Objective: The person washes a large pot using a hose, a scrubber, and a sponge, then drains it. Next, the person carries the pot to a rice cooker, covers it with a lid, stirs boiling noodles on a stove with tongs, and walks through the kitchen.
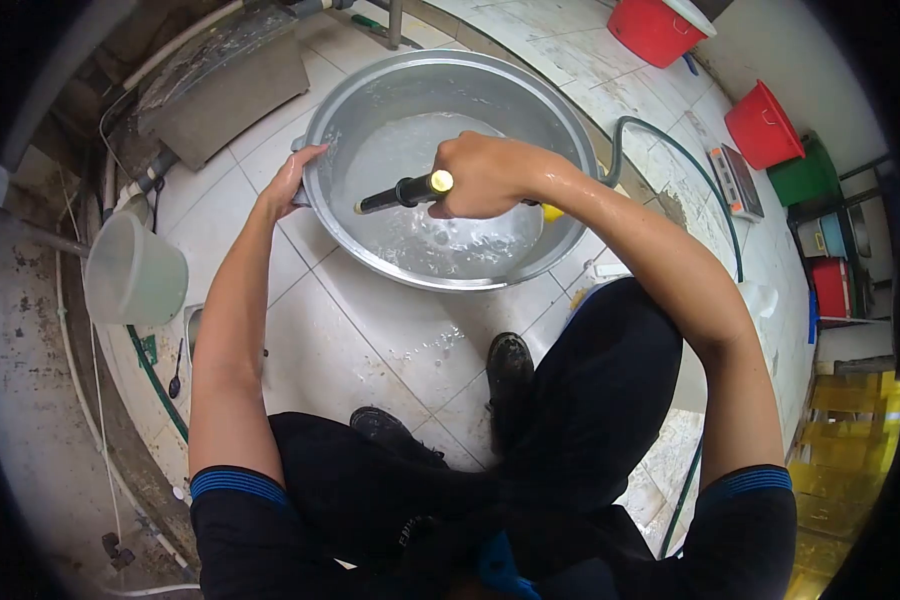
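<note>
Scale [735, 183]: panel markings too small to read. Floor [330, 315]: white tile, wet, stained. Counted: one metal basin [332, 215] holding water, on the tiles; two red tubs [763, 127]; one green tub [806, 172]. Left hand [288, 185]: fingers bent around the basin's left rim. Right hand [475, 175]: fingers curled tight around one black tool [382, 198], apparently a spray nozzle, above the basin.

You're in a work/wash area, prob. the back of a comm. kitchen, not certain. You've got a wet white tile floor [340, 330], a lg. metal basin [450, 285] w/ water, a green hose [715, 190], exposed pipes [40, 230] & a steel box [240, 110] on your L, plus red tubs [660, 30], a digi. scale [737, 182] & stacked yellow containers [840, 470] on your R.
</note>
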Demonstrator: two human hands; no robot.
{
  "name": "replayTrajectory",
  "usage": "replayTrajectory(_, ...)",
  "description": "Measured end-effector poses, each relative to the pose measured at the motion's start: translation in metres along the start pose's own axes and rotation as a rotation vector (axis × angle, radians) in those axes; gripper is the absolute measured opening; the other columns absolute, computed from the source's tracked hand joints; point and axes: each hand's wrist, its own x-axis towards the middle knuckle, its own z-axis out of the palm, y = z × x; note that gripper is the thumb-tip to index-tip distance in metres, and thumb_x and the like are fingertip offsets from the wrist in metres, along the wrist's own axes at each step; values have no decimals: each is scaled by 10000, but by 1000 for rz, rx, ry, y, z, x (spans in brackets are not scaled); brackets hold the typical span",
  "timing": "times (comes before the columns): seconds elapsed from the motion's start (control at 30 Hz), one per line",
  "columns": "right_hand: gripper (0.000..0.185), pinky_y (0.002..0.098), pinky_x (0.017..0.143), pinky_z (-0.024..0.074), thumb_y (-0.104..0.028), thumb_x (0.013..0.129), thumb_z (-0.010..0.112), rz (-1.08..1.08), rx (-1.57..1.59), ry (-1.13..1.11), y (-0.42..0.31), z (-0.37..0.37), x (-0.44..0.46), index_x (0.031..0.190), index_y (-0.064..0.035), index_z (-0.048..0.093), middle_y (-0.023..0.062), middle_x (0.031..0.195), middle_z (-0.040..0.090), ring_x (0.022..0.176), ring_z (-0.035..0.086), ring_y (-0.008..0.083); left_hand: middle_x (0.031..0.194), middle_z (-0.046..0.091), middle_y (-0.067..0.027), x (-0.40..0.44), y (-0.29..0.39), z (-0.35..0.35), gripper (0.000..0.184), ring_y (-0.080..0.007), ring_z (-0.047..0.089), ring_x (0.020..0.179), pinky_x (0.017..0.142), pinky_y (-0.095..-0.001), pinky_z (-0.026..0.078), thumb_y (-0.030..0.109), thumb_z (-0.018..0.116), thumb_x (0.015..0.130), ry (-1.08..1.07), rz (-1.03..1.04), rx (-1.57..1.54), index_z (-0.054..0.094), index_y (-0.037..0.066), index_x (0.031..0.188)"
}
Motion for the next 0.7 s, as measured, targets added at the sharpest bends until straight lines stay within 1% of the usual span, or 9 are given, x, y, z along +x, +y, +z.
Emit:
replayTrajectory(0.1,327,423,636,496,-278,754,650,83,29,-95,-2,-4,1,783,48,652,210,718,634,697,626,338,943,610,-79,2,-1,-2,568,-196,612,780,689,-352,516,476,595,769,35,-17,24,545,57,1149)
replayTrajectory(0.17,330,380,532,474,-273,754,651,200,15,-270,-2,-10,-7,701,50,610,148,664,611,577,599,257,890,612,-74,2,-1,3,516,-196,612,732,661,-345,517,447,583,771,38,-16,32,565,49,1100)
replayTrajectory(0.2,330,380,532,474,-273,754,651,228,7,-271,3,-13,-13,701,50,610,148,664,611,577,599,257,860,608,-74,-3,0,5,487,-194,603,696,627,-328,508,431,578,770,52,9,43,572,51,1074)
replayTrajectory(0.27,317,345,457,440,-275,745,657,186,-73,-558,16,-18,-25,675,25,586,95,616,585,486,552,196,831,603,-75,-1,0,1,459,-193,593,659,592,-311,500,415,574,768,52,29,32,580,52,1049)
replayTrajectory(0.3,301,337,443,428,-267,743,661,213,-142,-515,26,-19,-39,666,14,584,82,572,565,461,535,196,821,602,-73,4,-3,-4,454,-192,593,646,581,-310,498,420,573,771,50,29,73,585,50,1033)
replayTrajectory(0.4,264,336,435,424,-234,749,657,328,-182,-627,48,-41,-71,644,-3,585,67,540,546,448,525,197,817,599,-72,10,-7,-6,450,-190,595,642,575,-315,499,428,573,775,56,35,93,592,45,1010)
replayTrajectory(0.47,239,329,413,419,-209,746,659,528,-112,-569,60,-58,-86,653,1,596,63,542,545,425,512,188,822,597,-73,12,-5,-4,451,-188,596,651,580,-320,501,431,573,777,63,54,90,593,41,1003)
replayTrajectory(0.67,239,305,371,400,-192,765,649,660,-263,-479,109,-71,-100,696,33,609,63,547,550,402,496,171,820,585,-67,-5,3,4,478,-182,586,653,572,-326,485,461,570,771,93,24,115,587,50,1015)
replayTrajectory(0.7,237,319,372,407,-188,785,634,675,-230,-388,115,-73,-101,732,42,617,76,549,555,404,513,182,820,585,-67,-2,1,2,478,-182,586,653,572,-326,485,461,570,771,91,26,110,587,50,1015)
